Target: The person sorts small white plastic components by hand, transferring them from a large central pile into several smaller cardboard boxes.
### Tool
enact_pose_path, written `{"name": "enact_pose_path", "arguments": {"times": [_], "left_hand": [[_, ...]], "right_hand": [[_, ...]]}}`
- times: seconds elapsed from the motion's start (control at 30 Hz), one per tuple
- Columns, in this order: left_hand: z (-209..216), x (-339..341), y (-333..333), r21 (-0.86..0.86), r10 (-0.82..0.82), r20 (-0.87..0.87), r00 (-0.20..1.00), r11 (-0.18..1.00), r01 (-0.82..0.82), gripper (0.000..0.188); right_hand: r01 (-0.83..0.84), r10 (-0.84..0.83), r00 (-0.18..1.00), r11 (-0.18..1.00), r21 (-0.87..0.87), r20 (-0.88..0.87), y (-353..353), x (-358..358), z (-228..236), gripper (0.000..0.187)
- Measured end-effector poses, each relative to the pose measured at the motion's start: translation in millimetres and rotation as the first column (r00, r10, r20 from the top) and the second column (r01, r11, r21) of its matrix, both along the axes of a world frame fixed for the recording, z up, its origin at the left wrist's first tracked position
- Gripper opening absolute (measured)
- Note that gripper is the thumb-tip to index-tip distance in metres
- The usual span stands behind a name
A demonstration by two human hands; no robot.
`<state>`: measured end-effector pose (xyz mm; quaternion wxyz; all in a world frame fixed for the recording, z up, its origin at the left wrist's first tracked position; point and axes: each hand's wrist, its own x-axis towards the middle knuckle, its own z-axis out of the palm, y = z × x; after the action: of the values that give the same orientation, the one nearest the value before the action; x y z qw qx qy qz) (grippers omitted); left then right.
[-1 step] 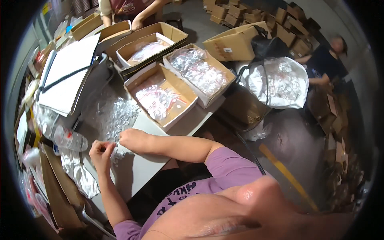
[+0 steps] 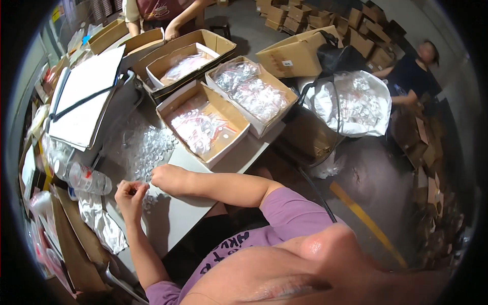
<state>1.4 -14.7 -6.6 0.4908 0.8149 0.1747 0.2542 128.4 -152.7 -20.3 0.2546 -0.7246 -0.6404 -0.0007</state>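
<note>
Over the near edge of a pile of small clear plastic pieces (image 2: 150, 144), my two hands work close together. My left hand (image 2: 130, 197) is closed in a pinch, thumb against fingertips; whatever is between them is too small to name. Just to its right, my right hand (image 2: 172, 179) is curled with the fingers turned under, so its grip is hidden. The pieces lie spread on the pale tabletop (image 2: 185, 211). Beyond them stands a shallow cardboard box (image 2: 235, 136) holding small clear bags with red edges.
Another box (image 2: 292, 104) of filled clear bags adjoins it, with a larger carton (image 2: 223, 43) behind. A plastic bottle (image 2: 90, 179) and white cloth (image 2: 101, 221) lie at left. A white sack (image 2: 325, 124) stands right of the table. One co-worker stands across; another person is at far right.
</note>
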Motion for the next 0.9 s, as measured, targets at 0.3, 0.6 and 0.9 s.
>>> {"name": "enact_pose_path", "arguments": {"times": [0.3,0.6,0.9], "left_hand": [[7.3,9.9,-11.8,0.111,-0.081,-0.065,0.995,0.99,0.088,0.019],[14.2,12.4,-21.0,0.16,-0.069,-0.095,0.993,0.984,0.084,0.016],[12.8,11.8,-17.6,0.131,-0.065,-0.088,0.994,0.988,0.077,0.015]], "right_hand": [[-0.002,0.231,0.863,0.891,0.454,-0.449,-3.6,9.6,29.8,0.012],[-0.116,0.29,0.892,0.889,0.443,-0.347,0.7,6.3,23.9,0.014],[-0.088,0.279,0.866,0.902,0.422,-0.415,-2.2,5.8,28.2,0.012]]}}
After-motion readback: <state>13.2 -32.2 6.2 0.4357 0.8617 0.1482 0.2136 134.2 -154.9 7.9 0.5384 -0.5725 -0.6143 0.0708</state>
